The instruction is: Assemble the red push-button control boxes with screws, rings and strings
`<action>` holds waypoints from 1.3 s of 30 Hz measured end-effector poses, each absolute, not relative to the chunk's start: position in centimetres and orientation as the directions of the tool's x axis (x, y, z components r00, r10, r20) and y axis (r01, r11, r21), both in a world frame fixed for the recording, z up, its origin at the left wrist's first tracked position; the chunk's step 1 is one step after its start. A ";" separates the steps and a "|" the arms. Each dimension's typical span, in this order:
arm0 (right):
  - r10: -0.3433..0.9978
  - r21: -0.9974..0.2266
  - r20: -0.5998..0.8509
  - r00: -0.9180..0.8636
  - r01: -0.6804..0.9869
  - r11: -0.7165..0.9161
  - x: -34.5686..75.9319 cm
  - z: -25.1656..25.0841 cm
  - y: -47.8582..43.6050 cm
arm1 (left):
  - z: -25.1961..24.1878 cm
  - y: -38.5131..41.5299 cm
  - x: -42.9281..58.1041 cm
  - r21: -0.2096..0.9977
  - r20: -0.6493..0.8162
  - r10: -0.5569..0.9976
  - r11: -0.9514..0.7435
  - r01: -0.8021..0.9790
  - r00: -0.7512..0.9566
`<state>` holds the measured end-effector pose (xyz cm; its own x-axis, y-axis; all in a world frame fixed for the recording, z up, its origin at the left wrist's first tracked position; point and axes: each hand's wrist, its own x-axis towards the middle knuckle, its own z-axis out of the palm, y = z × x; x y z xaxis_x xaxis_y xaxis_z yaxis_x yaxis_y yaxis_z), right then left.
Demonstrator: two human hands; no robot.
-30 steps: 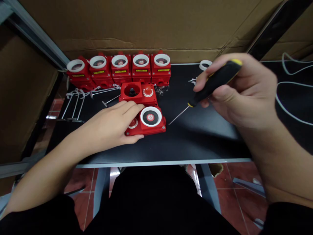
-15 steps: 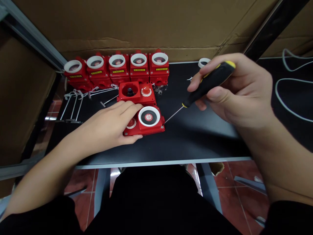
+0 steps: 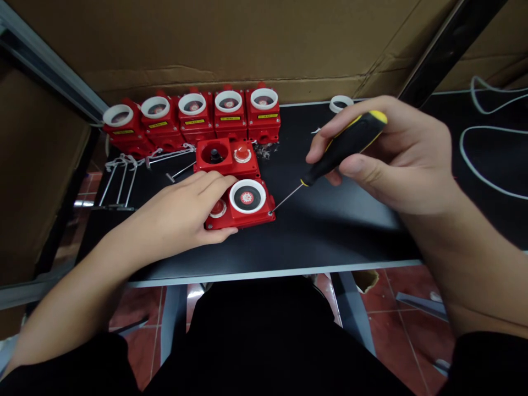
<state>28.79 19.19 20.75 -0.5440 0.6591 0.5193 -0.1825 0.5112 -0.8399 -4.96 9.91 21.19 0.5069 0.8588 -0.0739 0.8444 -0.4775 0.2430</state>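
A red switch box point(image 3: 247, 210) with a white-ringed round dial and a small red button lies near the front of the black table point(image 3: 322, 242). My left hand point(image 3: 181, 217) lies flat over its left half, fingers stretched out and pressing it down. My right hand point(image 3: 396, 157) is closed round a black and yellow screwdriver point(image 3: 342, 148). The thin shaft slants down to the left, and its tip touches the screw at the box's front right corner.
A second red box point(image 3: 226, 155) with an empty round hole sits just behind. Several finished red boxes point(image 3: 193, 118) line the back edge under the cardboard wall. Metal pins point(image 3: 124, 176) lie at the left, a white ring point(image 3: 341, 103) at the back, white cable point(image 3: 490, 159) at the right.
The screwdriver has moved down and to the left, and its tip now rests on the box's corner screw. My left hand has stayed on the box.
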 end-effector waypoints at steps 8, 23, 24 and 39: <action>0.591 -0.807 0.449 -0.670 -0.020 0.591 27.4 23.3 18.7 | 21.1 10.3 -4.9 0.303 -0.086 0.858 -0.461 0.834 0.506; 0.605 -0.870 0.376 -0.702 -0.041 0.492 24.9 22.8 18.8 | 21.6 10.5 -5.5 0.310 -0.088 0.853 -0.467 0.828 0.515; 0.627 -0.873 0.386 -0.677 -0.049 0.484 24.9 22.4 18.6 | 21.5 10.5 -5.5 0.315 -0.087 0.855 -0.463 0.829 0.511; 0.667 -0.863 0.441 -0.601 -0.078 0.499 24.8 19.6 18.4 | 21.3 10.3 -5.3 0.283 -0.067 0.842 -0.498 0.820 0.535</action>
